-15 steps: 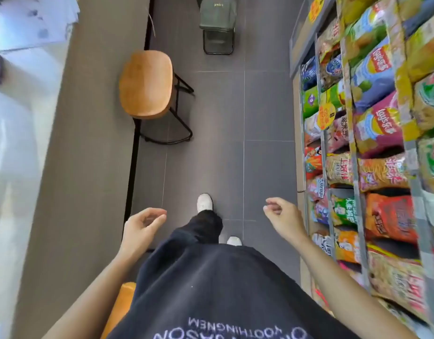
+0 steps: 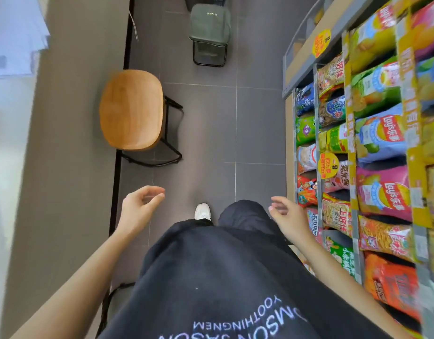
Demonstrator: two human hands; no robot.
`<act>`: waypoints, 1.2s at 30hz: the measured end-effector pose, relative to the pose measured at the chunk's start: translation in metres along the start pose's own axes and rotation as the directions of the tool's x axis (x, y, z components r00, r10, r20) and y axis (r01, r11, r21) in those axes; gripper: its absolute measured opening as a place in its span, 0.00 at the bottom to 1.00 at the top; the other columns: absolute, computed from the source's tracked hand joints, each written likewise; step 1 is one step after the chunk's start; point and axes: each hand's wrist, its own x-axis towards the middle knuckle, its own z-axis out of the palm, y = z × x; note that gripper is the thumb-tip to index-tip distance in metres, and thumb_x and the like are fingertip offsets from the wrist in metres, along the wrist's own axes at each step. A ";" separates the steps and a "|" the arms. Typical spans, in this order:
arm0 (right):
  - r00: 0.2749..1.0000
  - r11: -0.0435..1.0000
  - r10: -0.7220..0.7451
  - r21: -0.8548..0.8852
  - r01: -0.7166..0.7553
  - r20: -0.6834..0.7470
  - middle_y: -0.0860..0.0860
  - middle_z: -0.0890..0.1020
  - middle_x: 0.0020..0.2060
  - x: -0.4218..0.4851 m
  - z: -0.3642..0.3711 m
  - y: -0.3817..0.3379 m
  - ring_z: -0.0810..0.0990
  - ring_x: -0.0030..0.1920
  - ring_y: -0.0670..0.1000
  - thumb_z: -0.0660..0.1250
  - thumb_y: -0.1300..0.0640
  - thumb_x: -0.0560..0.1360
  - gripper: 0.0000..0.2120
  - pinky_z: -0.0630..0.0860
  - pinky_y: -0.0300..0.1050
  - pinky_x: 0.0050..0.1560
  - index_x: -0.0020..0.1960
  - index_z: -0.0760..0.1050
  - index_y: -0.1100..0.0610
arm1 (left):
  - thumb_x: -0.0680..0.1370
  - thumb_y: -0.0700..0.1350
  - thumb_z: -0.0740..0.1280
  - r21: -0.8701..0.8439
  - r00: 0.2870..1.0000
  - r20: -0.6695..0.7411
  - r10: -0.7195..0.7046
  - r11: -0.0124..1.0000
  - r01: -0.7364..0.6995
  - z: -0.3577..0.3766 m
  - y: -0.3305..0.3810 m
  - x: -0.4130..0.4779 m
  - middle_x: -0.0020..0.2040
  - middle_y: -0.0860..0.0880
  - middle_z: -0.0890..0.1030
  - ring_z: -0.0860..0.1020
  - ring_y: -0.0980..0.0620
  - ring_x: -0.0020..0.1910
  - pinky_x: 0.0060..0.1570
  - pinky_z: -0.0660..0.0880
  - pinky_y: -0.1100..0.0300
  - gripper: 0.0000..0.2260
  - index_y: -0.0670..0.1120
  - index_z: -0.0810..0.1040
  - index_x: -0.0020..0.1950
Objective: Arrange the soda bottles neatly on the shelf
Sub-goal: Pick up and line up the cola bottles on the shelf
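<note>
Grey floor tiles (image 2: pixel 235 123) underfoot, snack bags (image 2: pixel 382 140) filling the shelf (image 2: pixel 289 92) at right, no soda bottles in view; left hand (image 2: pixel 140 204) and right hand (image 2: pixel 284 212) loosely curled, holding nothing, so arranging looks unstarted.

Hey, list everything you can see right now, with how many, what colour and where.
Stool: one, tan wooden seat on black frame, left of the aisle beside the counter.
Padded chair: one, grey-green, far end of the aisle.
Counter: one, beige-grey, along the left.
Papers: a stack, white, top left corner.
Floor: dark grey tiles, down the middle.
Shelf unit: one, grey rails, along the right.
Snack bags: many, mixed colours, filling the shelf.
Round promo tags: two, yellow-orange, on the shelf rails.
Shoe: one, white, on the floor.
Sweatshirt: black, pale lettering, bottom centre.
Left hand: bare, loosely curled, empty, over the aisle.
Right hand: bare, loosely curled, empty, beside the shelf.
</note>
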 end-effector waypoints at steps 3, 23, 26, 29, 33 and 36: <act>0.999 0.999 0.033 0.023 -0.033 -0.030 0.48 0.83 0.52 0.035 -0.014 -0.022 0.79 0.47 0.40 0.69 0.59 0.79 0.14 0.73 0.38 0.51 0.64 0.79 0.55 | 0.80 0.44 0.70 0.011 0.999 0.034 0.038 0.999 -0.038 -0.003 0.046 0.055 0.50 0.57 0.86 0.82 0.64 0.49 0.51 0.76 0.64 0.05 0.50 0.86 0.53; 0.986 0.983 -0.134 -0.115 0.145 0.101 0.42 0.82 0.49 0.409 -0.118 -0.283 0.82 0.49 0.45 0.69 0.52 0.78 0.14 0.78 0.46 0.55 0.64 0.79 0.49 | 0.80 0.46 0.71 0.114 0.991 0.037 -0.125 0.986 0.120 -0.024 0.244 0.357 0.47 0.59 0.86 0.83 0.56 0.49 0.48 0.80 0.60 0.07 0.59 0.84 0.48; 0.979 0.976 -0.162 -0.127 0.177 0.123 0.44 0.82 0.51 0.462 -0.123 -0.334 0.82 0.50 0.47 0.70 0.53 0.78 0.15 0.77 0.47 0.56 0.64 0.79 0.51 | 0.80 0.44 0.71 0.106 0.994 0.002 -0.110 0.988 0.109 -0.031 0.268 0.409 0.49 0.58 0.85 0.83 0.57 0.49 0.51 0.80 0.57 0.07 0.57 0.83 0.49; 0.980 0.976 -0.152 -0.138 0.170 0.129 0.47 0.83 0.52 0.512 -0.131 -0.382 0.82 0.52 0.51 0.71 0.54 0.78 0.15 0.78 0.50 0.58 0.64 0.79 0.52 | 0.81 0.44 0.71 0.083 0.996 -0.026 -0.089 0.992 0.091 -0.036 0.298 0.471 0.48 0.59 0.85 0.82 0.59 0.49 0.50 0.79 0.58 0.06 0.56 0.83 0.50; 0.990 0.982 -0.097 -0.152 0.112 0.105 0.50 0.83 0.54 0.562 -0.147 -0.433 0.81 0.52 0.51 0.71 0.56 0.77 0.16 0.77 0.49 0.60 0.64 0.79 0.54 | 0.80 0.43 0.71 0.059 0.999 -0.020 -0.046 0.997 0.047 -0.045 0.348 0.555 0.50 0.56 0.85 0.82 0.59 0.50 0.52 0.77 0.61 0.06 0.50 0.84 0.55; 0.996 0.987 -0.049 -0.152 0.060 0.071 0.51 0.84 0.55 0.596 -0.164 -0.465 0.82 0.53 0.51 0.72 0.56 0.77 0.16 0.76 0.48 0.60 0.64 0.79 0.54 | 0.80 0.42 0.71 0.070 1.000 -0.019 -0.001 0.998 0.002 -0.052 0.400 0.618 0.48 0.55 0.85 0.81 0.62 0.48 0.48 0.75 0.65 0.06 0.50 0.85 0.54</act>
